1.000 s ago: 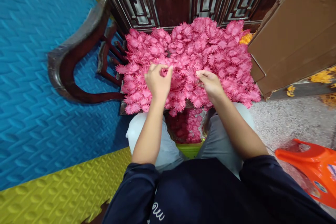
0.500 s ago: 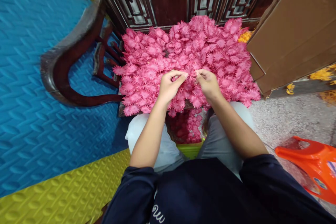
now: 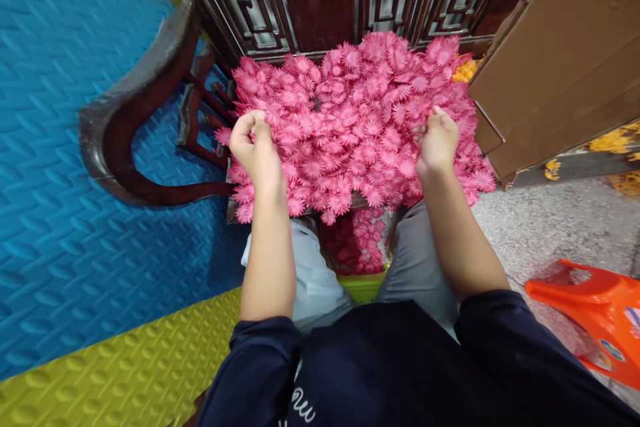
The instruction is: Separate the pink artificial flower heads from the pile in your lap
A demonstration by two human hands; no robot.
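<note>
A thick heap of pink artificial flowers (image 3: 350, 127) with thin pointed petals covers the wooden seat. At the heap's left side is my left hand (image 3: 256, 147), thumb and fingers pinched together; what they hold, if anything, is too small to make out. My right hand (image 3: 438, 140) hovers over the right part of the heap, its fingers closed. A blurred pink flower (image 3: 423, 107) shows at its fingertips. The two hands are wide apart, with flowers lying between them.
A dark curved wooden armrest (image 3: 130, 100) rises at the left, by blue matting (image 3: 45, 180). To the right stand a brown cardboard box (image 3: 560, 60) and an orange plastic stool (image 3: 595, 307). More pink flowers lie below, by a green rim (image 3: 363, 287) between my knees.
My hands were close together over the middle of the heap. They have moved apart, the left one leftward and the right one rightward and slightly farther off.
</note>
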